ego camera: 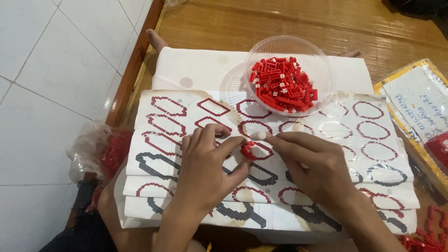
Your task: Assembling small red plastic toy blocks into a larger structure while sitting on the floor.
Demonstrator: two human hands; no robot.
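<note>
— Near the middle of the printed sheets point(280, 186), what are the two hands doing?

— Both meet over one small red brick ring point(247, 150). The left hand point(205, 165) has its fingers curled, with thumb and forefinger pinched on the ring's left side. The right hand point(312, 165) comes in from the other side, its fingertips closed together and touching the ring's upper right edge. Whether it also grips a separate loose piece, I cannot tell.

— Where does the ring sit?

— Just above the sheets, over one of the red oval outlines in the middle rows, held between the two hands.

— And the sheets themselves?

— Several white sheets overlap like steps, printed with rows of red and dark oval outlines. They rest on a white board across the person's lap; a bare foot point(155, 39) shows past the board's far left corner.

— What else lies close by?

— A clear plastic bowl point(322, 60) stands at the far edge of the sheets, right of centre, with a heap of small red bricks point(282, 84) inside. Off the sheets' left edge lies a crumpled clear bag point(91, 149) holding more red pieces. Off the right edge sits a yellow-rimmed packet point(410, 107), and loose red brick chains point(427, 233) show by the near right corner, on the woven mat point(280, 18).
</note>
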